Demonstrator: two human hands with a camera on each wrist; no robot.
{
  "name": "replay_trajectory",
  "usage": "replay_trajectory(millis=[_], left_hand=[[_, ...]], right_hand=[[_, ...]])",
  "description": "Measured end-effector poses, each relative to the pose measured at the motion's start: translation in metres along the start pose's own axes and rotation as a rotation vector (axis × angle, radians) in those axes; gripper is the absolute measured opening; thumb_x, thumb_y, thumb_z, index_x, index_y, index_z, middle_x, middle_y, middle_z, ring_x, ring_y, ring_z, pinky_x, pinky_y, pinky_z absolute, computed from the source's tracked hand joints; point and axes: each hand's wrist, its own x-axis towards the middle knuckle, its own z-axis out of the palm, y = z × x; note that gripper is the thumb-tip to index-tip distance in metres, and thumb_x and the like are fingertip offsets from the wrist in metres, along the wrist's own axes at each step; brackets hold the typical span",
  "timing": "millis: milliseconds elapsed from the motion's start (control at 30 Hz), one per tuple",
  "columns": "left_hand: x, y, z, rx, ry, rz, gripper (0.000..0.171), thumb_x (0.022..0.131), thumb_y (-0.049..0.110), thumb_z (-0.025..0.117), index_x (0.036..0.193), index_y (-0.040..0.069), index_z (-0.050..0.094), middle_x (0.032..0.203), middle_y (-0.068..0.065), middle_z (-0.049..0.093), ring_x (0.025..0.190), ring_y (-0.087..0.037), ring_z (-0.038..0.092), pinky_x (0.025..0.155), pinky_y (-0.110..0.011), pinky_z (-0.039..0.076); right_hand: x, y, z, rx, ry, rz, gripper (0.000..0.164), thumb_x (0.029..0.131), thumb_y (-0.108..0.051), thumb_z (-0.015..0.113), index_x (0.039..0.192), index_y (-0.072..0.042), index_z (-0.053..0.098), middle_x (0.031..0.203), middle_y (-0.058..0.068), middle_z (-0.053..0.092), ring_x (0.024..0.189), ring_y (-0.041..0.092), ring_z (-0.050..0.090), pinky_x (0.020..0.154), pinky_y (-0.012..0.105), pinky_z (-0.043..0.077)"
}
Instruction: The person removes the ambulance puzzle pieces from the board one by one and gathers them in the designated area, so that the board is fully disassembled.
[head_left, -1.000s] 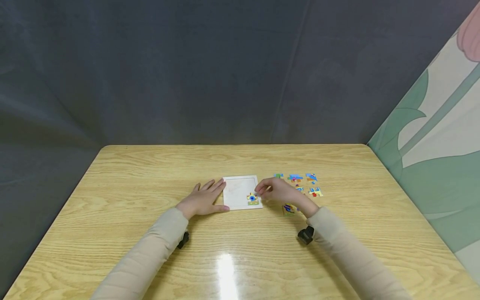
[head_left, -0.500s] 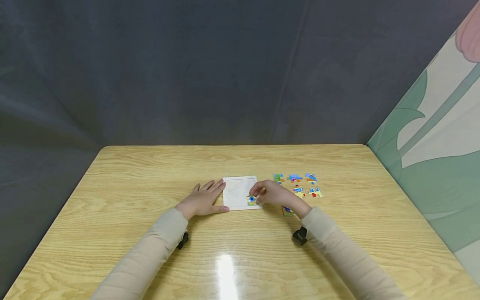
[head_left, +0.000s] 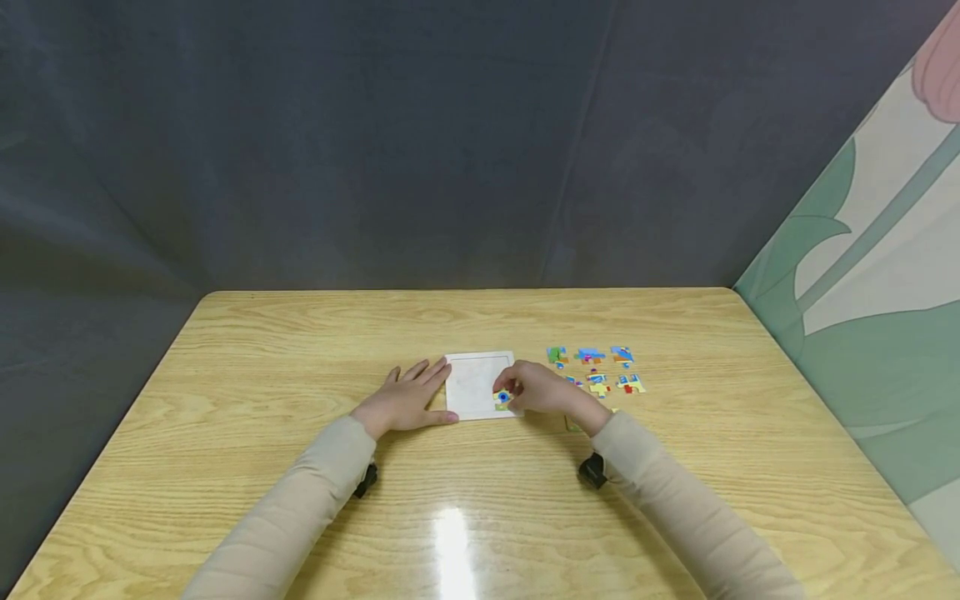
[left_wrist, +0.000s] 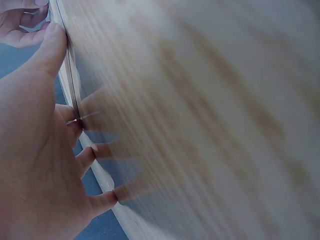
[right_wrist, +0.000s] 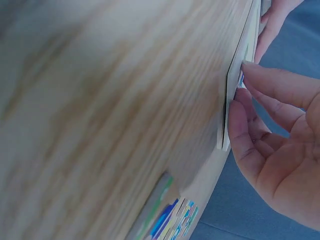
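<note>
A white square puzzle tray [head_left: 475, 385] lies flat on the table. In its lower right corner sits a jigsaw piece [head_left: 502, 398] with a blue round spot on yellow and green. My right hand [head_left: 542, 388] pinches this piece with thumb and forefinger; the hand covers part of it and the tray's right rim. The right wrist view has the same hand [right_wrist: 280, 115] low over the tray edge [right_wrist: 229, 115]. Spread along the tray's left edge, my left hand [head_left: 407, 402] rests on the table with thumb and fingertips touching the rim. Its fingers [left_wrist: 102, 201] look straight in the left wrist view.
Right of the tray lie several loose jigsaw pieces: a green and blue one [head_left: 557, 356], a blue one [head_left: 591, 356], a yellow and red one [head_left: 631, 384]. One piece [head_left: 573, 423] is partly hidden under the right wrist. A dark curtain [head_left: 480, 150] hangs behind the table.
My right hand has moved slightly left and curled its fingers onto the piece in the tray corner. More loose pieces show beyond the right hand. The left hand stays put.
</note>
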Motion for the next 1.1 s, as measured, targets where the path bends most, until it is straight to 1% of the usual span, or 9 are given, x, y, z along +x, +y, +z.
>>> replay_trajectory(millis=[133, 400, 667, 800, 967, 1033, 1100], left_hand=[[0.0007, -0.0002, 0.0002, 0.008, 0.002, -0.003, 0.084, 0.092, 0.062, 0.045, 0.155, 0.019, 0.011, 0.163, 0.002, 0.003, 0.151, -0.029, 0.008, 0.119, -0.061, 0.008], [0.0008, 0.0001, -0.0008, 0.004, 0.007, 0.0, 0.084, 0.092, 0.061, 0.045, 0.155, 0.017, 0.012, 0.163, 0.001, 0.004, 0.151, -0.029, 0.008, 0.118, -0.062, 0.009], [-0.0005, 0.0007, 0.0002, 0.007, 0.012, 0.0, 0.084, 0.092, 0.061, 0.046, 0.155, 0.018, 0.012, 0.163, 0.001, 0.005, 0.151, -0.029, 0.008, 0.119, -0.062, 0.009], [-0.0013, 0.0009, 0.0, 0.009, 0.017, 0.006, 0.083, 0.092, 0.06, 0.047, 0.155, 0.017, 0.013, 0.163, 0.001, 0.005, 0.151, -0.029, 0.009, 0.118, -0.062, 0.009], [-0.0016, 0.0005, -0.0002, 0.01, 0.011, 0.006, 0.083, 0.093, 0.06, 0.046, 0.155, 0.017, 0.012, 0.163, 0.001, 0.005, 0.151, -0.029, 0.008, 0.118, -0.062, 0.009], [-0.0019, 0.0004, -0.0002, 0.01, 0.006, 0.006, 0.083, 0.093, 0.06, 0.045, 0.155, 0.018, 0.011, 0.163, 0.001, 0.004, 0.151, -0.029, 0.008, 0.119, -0.061, 0.009], [-0.0019, 0.0003, 0.0001, 0.007, 0.004, 0.005, 0.083, 0.093, 0.061, 0.045, 0.155, 0.018, 0.011, 0.164, 0.001, 0.004, 0.151, -0.029, 0.007, 0.119, -0.061, 0.008]], right_hand=[[0.0002, -0.0017, -0.0012, -0.027, -0.004, -0.002, 0.023, 0.083, 0.007, 0.066, 0.105, 0.002, 0.067, 0.089, 0.01, 0.059, 0.077, 0.014, 0.047, 0.069, 0.022, 0.043], [0.0011, -0.0014, -0.0009, -0.031, 0.007, 0.003, 0.021, 0.083, 0.006, 0.067, 0.104, 0.002, 0.067, 0.086, 0.009, 0.058, 0.075, 0.014, 0.046, 0.067, 0.021, 0.041], [0.0027, 0.0002, 0.0002, -0.035, 0.007, -0.01, 0.02, 0.082, 0.006, 0.068, 0.1, -0.002, 0.067, 0.079, 0.005, 0.053, 0.071, 0.013, 0.043, 0.065, 0.021, 0.038], [0.0014, 0.0006, 0.0007, -0.016, 0.013, -0.004, 0.022, 0.082, 0.006, 0.068, 0.101, -0.004, 0.066, 0.079, 0.005, 0.052, 0.071, 0.012, 0.043, 0.064, 0.021, 0.038], [-0.0003, 0.0018, 0.0022, 0.014, 0.035, 0.016, 0.029, 0.083, 0.005, 0.068, 0.11, -0.003, 0.062, 0.081, 0.005, 0.052, 0.072, 0.013, 0.044, 0.065, 0.022, 0.038], [-0.0002, 0.0025, 0.0029, 0.029, 0.052, 0.032, 0.028, 0.084, 0.004, 0.067, 0.11, -0.003, 0.06, 0.081, 0.005, 0.051, 0.073, 0.014, 0.044, 0.065, 0.023, 0.038], [0.0, 0.0033, 0.0032, 0.048, 0.076, 0.052, 0.023, 0.085, 0.004, 0.066, 0.106, -0.004, 0.061, 0.08, 0.003, 0.051, 0.074, 0.014, 0.045, 0.066, 0.023, 0.039]])
